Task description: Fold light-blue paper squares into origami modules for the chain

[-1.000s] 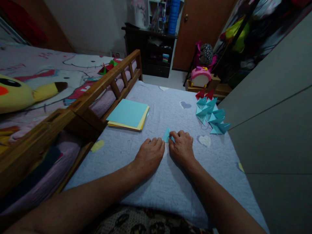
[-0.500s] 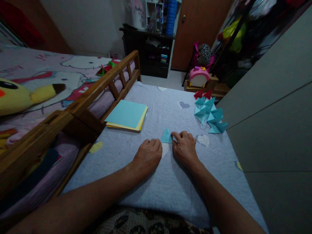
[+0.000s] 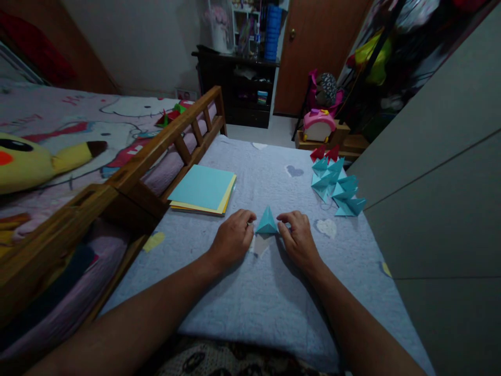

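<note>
A small teal folded paper triangle (image 3: 267,222) stands on the pale blue quilt (image 3: 270,292) between my two hands. My left hand (image 3: 231,239) pinches its left corner with curled fingers. On the other side, my right hand (image 3: 299,239) pinches the right corner, its knuckles bent. To the far right lies a cluster of finished teal folded pieces (image 3: 336,185), with two red ones (image 3: 324,153) behind it. A stack of square paper sheets (image 3: 202,189), teal on top and yellow beneath, sits to the left of my hands.
A wooden bed rail (image 3: 156,151) runs along the left, with a yellow plush toy (image 3: 35,162) on the bed beyond. A grey cabinet wall (image 3: 442,172) borders the right. At the back stand a dark shelf unit (image 3: 238,83), a brown door and a pink toy (image 3: 320,124).
The hands have moved apart to either corner of the teal piece, which now stands up fully in view as a triangle. The camera has tilted slightly.
</note>
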`<state>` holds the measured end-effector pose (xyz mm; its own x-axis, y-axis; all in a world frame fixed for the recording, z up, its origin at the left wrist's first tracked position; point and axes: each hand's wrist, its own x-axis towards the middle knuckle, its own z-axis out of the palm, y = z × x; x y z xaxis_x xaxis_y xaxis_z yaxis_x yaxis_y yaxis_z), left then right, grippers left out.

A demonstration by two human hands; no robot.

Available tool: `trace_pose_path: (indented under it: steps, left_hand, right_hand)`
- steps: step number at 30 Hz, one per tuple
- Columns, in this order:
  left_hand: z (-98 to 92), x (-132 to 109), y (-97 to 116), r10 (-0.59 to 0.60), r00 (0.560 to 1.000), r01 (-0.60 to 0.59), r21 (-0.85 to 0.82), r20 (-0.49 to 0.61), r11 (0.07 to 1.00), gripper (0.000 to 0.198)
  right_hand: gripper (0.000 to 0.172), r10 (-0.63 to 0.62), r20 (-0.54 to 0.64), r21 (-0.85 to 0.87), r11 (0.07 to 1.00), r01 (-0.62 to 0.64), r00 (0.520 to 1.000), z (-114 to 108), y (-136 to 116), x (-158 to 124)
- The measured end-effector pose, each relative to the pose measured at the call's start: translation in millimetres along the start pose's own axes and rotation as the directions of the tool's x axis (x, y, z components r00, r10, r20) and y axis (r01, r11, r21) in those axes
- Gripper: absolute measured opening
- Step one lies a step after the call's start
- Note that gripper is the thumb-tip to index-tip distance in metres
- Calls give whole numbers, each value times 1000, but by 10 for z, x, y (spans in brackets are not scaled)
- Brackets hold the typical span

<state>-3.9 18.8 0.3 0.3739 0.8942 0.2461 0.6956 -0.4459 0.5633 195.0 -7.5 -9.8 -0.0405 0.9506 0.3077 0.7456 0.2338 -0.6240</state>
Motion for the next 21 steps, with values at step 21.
trace_pose_path:
  steps: [21]
  left_hand:
    - [113,126,-64,78,995,-58,-290,59,955,9]
  right_hand:
    - [12,-94,50,61,994,90,994,-12,14,9]
